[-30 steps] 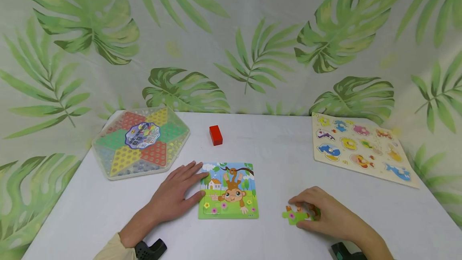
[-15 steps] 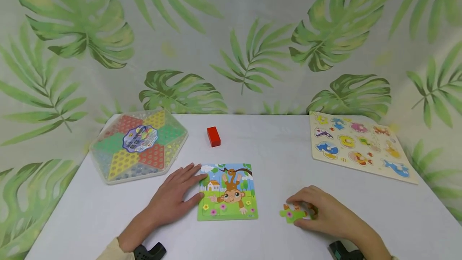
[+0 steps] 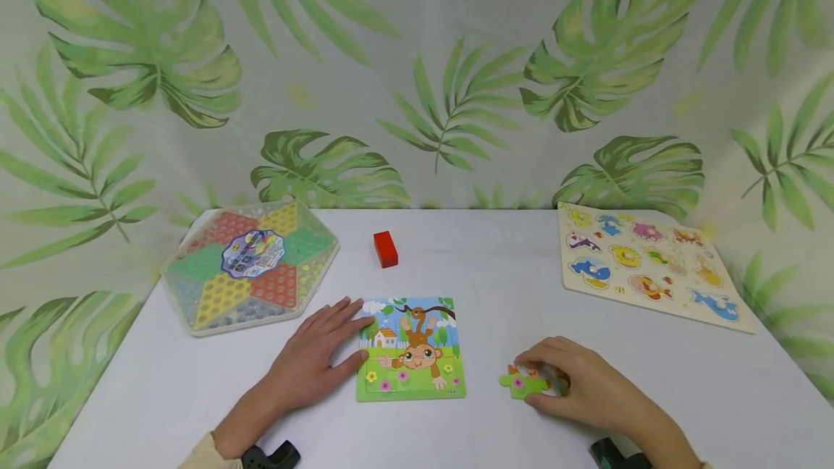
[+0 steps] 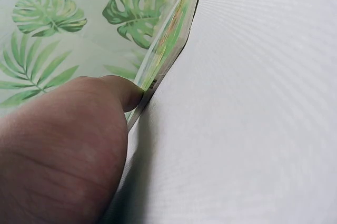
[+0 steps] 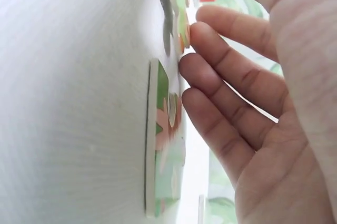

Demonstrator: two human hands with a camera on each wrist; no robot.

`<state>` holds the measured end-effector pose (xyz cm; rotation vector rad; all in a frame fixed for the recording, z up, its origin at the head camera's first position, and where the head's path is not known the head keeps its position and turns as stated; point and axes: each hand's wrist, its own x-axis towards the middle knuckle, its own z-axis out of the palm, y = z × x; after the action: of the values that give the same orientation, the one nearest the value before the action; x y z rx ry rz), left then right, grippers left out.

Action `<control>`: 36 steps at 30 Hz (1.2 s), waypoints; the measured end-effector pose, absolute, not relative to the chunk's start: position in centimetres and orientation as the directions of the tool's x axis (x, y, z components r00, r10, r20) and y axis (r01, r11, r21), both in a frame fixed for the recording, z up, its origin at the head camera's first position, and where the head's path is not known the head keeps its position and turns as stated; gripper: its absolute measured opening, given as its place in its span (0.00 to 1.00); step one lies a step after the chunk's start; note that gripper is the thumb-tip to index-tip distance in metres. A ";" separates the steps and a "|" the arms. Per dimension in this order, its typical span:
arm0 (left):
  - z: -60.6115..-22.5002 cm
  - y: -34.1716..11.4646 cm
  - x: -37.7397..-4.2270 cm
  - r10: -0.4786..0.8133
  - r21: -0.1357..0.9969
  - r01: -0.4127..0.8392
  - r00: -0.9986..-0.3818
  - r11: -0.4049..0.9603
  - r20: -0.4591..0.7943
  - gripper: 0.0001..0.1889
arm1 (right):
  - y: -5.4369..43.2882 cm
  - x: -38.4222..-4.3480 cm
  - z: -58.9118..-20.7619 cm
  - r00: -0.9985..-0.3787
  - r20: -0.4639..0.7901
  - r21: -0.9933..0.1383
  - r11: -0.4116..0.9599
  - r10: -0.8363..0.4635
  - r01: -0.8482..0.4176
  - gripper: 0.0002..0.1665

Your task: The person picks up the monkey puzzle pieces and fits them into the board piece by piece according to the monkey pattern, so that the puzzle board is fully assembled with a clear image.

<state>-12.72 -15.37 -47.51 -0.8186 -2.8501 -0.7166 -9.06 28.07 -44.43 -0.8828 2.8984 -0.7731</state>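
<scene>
A square monkey jigsaw puzzle (image 3: 410, 371) lies on the white table at the middle front. My left hand (image 3: 319, 360) rests flat to its left, fingers extended, with the thumb and index finger touching its left edge. In the left wrist view the thumb (image 4: 129, 91) is against the board's side. My right hand (image 3: 580, 382) pinches a green puzzle piece (image 3: 519, 385) with a pink flower between thumb and index finger. A second puzzle piece (image 5: 164, 150) lies on the table beneath that hand's palm, mostly hidden in the head view.
A red block (image 3: 386, 249) stands behind the puzzle. At the back left lies a hexagonal Chinese checkers set (image 3: 215, 288) in clear plastic. A wooden animal peg puzzle (image 3: 612, 295) lies at the back right. Leaf-printed cloth (image 3: 456, 121) hangs behind the table.
My right hand has shifted slightly left toward the monkey puzzle with the piece in its pinch. The left hand stays at the puzzle's edge. The head view has shifted a little.
</scene>
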 end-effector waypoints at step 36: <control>-47.4 -15.3 -12.6 0.476 0.435 0.509 -0.858 0.743 0.191 0.28 | 25.2 -11.5 -42.4 -0.745 0.200 -0.424 0.629 -0.636 -0.651 0.22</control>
<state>-12.64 -15.31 -47.39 -0.8122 -2.8695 -0.7461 -11.52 25.22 -42.37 -1.1313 2.8632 -0.7653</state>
